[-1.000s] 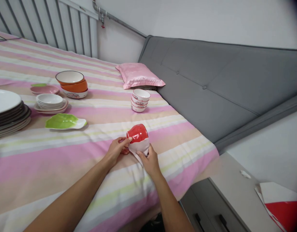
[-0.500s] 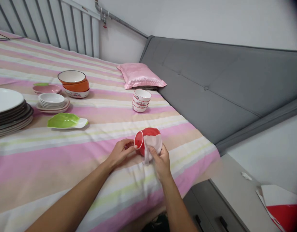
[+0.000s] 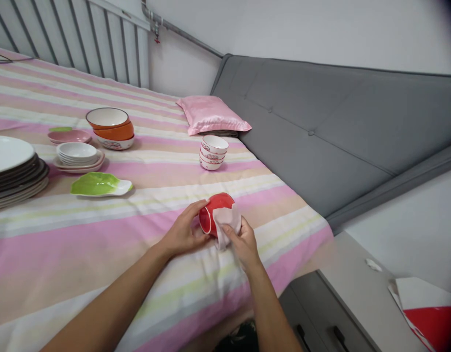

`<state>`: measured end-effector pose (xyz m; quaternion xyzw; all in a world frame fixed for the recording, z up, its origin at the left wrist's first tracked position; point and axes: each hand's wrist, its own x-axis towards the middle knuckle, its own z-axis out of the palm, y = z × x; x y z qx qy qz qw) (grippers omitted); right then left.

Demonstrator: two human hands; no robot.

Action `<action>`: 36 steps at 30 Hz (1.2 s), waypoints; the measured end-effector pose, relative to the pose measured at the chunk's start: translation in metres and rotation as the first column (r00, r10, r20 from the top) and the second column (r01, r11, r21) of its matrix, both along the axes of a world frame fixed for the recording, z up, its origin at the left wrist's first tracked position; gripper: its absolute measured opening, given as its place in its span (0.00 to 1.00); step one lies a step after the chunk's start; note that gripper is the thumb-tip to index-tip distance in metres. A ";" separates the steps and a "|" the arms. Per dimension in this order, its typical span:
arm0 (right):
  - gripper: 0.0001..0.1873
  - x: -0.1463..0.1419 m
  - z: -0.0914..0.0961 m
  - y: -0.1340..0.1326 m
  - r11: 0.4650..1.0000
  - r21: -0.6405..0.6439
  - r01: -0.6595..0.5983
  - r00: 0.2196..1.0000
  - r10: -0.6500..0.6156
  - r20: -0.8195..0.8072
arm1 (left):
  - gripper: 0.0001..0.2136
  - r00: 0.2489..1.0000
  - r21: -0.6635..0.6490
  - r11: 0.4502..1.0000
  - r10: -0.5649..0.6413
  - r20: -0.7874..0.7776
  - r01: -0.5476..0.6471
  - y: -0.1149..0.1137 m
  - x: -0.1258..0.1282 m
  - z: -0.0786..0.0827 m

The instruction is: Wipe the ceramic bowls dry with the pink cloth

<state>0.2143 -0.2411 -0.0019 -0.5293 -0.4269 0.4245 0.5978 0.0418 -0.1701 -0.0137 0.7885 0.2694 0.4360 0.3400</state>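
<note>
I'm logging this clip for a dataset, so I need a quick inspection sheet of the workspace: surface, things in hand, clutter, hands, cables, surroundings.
Surface: striped sheet, flat.
Job's things: red bowl tipped sideways; cloth pressed on it.
Clutter: plate stack, green dish, white saucers, orange bowls, patterned bowls, pillow.
Hands: left hand grips red bowl; right hand holds cloth.
Cables: dark cord at far left, unclear.
Surroundings: grey headboard, nightstand.

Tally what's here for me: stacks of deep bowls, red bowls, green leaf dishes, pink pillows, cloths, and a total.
Stacks of deep bowls: 2
Red bowl: 1, in the left hand
Green leaf dish: 1
Pink pillow: 1
Cloth: 1, in the right hand
Total: 6
</note>
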 end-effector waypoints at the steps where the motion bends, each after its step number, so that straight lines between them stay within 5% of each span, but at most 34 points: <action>1: 0.21 0.000 0.000 0.000 1.000 -0.002 -0.003 1.000 0.003 0.016 | 0.36 1.000 0.045 0.999 0.002 -0.006 -0.002 0.000 0.000 0.000; 10: 0.19 -0.001 -0.001 0.000 1.000 0.006 -0.007 0.997 0.006 0.078 | 0.35 0.998 0.090 0.994 0.065 -0.017 -0.063 -0.004 0.000 0.009; 27: 0.18 -0.004 -0.004 0.004 1.000 -0.001 -0.006 0.965 0.006 0.262 | 0.33 0.987 -0.198 0.974 0.130 0.093 -0.109 0.001 0.001 -0.001; 31: 0.18 -0.004 -0.006 0.004 1.000 -0.001 -0.006 0.962 0.007 0.273 | 0.34 0.975 -0.357 0.934 0.108 0.193 -0.033 0.001 0.003 0.001; 36: 0.18 -0.007 -0.007 0.005 1.000 0.019 -0.002 0.955 -0.004 0.298 | 0.35 0.962 -0.580 0.814 0.181 0.202 -0.031 0.001 0.004 0.007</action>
